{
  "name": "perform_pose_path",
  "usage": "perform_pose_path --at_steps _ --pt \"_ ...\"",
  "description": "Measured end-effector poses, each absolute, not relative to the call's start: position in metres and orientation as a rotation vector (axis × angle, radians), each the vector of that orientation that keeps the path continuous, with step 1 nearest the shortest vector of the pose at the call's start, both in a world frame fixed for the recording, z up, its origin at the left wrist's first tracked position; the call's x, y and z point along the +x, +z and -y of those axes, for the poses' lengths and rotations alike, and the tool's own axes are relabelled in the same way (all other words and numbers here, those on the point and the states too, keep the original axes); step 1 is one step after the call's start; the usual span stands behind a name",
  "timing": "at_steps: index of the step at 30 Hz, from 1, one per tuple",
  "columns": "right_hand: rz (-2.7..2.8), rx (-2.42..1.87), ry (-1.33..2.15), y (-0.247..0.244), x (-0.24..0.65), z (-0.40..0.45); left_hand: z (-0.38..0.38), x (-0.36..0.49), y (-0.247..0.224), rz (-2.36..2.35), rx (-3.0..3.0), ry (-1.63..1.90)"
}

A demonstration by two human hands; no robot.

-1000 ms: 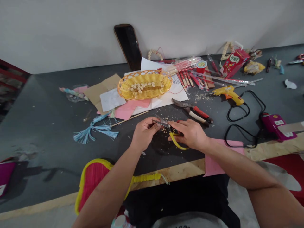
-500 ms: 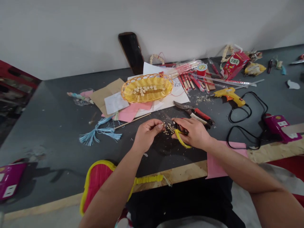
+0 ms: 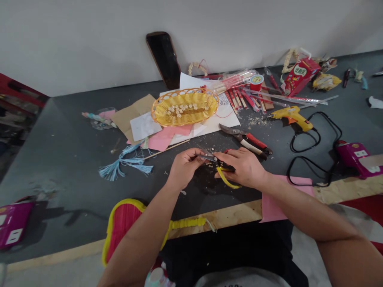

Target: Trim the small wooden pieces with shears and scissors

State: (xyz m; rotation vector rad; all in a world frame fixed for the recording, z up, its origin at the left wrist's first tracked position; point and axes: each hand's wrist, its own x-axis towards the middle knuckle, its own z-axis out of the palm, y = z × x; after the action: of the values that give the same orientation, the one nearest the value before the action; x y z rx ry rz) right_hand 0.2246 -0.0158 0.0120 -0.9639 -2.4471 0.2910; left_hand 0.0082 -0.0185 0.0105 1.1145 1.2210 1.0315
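Note:
In my right hand (image 3: 245, 166) is a pair of scissors (image 3: 209, 158) with one handle loop wrapped in yellow. Their blades point left and reach the fingertips of my left hand (image 3: 184, 168). Those fingertips are pinched together, and what they hold is too small or hidden to make out. Small pale cut bits (image 3: 210, 165) lie scattered on the dark tabletop under the blades. Behind the hands stands a yellow woven basket (image 3: 155, 113) with small pale pieces (image 3: 179, 110) inside.
Pruning shears (image 3: 247, 140) lie beyond my right hand. A yellow glue gun (image 3: 295, 117) with a black cord is to the right. A blue tassel (image 3: 127, 163) and a thin stick (image 3: 167, 150) lie left. A phone (image 3: 164, 59) leans on the wall. Pink paper (image 3: 273, 203) hangs over the edge.
The scissor blades have swung left and down to my left fingertips. My left hand has shifted slightly, still pinched. The camera view has moved a little.

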Motion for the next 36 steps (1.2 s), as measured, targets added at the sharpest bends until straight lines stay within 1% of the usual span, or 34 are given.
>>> perform_pose_path --at_steps 8,17,23,31,33,36 --pt "2.468 -0.966 0.277 0.0093 0.2227 0.0180 0.0194 0.0093 0.0130 -1.222 1.072 1.029" --pt "2.475 -0.975 0.225 0.0050 0.2226 0.0207 0.0199 0.0053 0.0039 -1.214 1.089 0.996" --pt "2.270 -1.034 0.541 0.0065 0.2218 0.0162 0.0199 0.0057 0.0097 -1.176 1.017 1.005" --pt "2.427 -0.985 0.383 0.0115 0.2225 0.0179 0.0191 0.0075 0.0115 -1.155 0.930 1.028" --pt "2.395 -0.986 0.400 0.0119 0.2233 0.0172 0.0189 0.0062 0.0113 -1.176 0.976 1.026" --pt "2.231 -1.061 0.531 0.0121 0.2272 0.0130 0.0182 0.0028 0.0124 -1.335 1.229 0.996"
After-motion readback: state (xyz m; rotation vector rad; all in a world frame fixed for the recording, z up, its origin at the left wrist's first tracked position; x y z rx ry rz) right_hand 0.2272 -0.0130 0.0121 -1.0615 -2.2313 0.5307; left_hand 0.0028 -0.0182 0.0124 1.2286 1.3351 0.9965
